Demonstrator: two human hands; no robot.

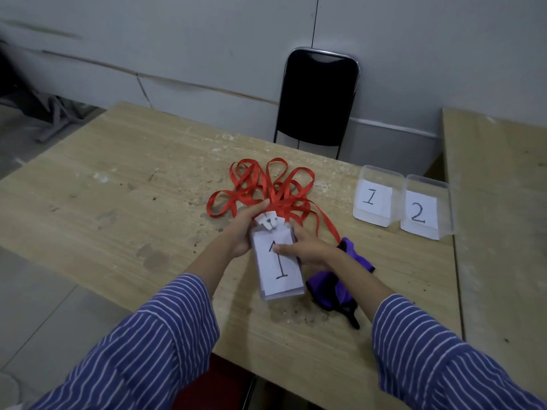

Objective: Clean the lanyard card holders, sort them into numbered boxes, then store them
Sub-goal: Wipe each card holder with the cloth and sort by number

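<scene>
A stack of clear card holders (279, 273) lies just above the wooden table (118, 202), the top one showing a paper marked 1. Their white clips and red lanyards (266, 187) spread out in loops behind. My left hand (244, 229) grips the stack's left edge near the clips. My right hand (307, 250) holds the right edge, its thumb pressed on the top card. Two clear boxes stand at the right, one labelled 1 (373, 199) and one labelled 2 (426, 213).
A purple cloth with a black strap (334, 288) lies on the table under my right wrist. A black folding chair (318, 96) stands behind the table against a grey wall. A second tabletop (500, 217) adjoins on the right.
</scene>
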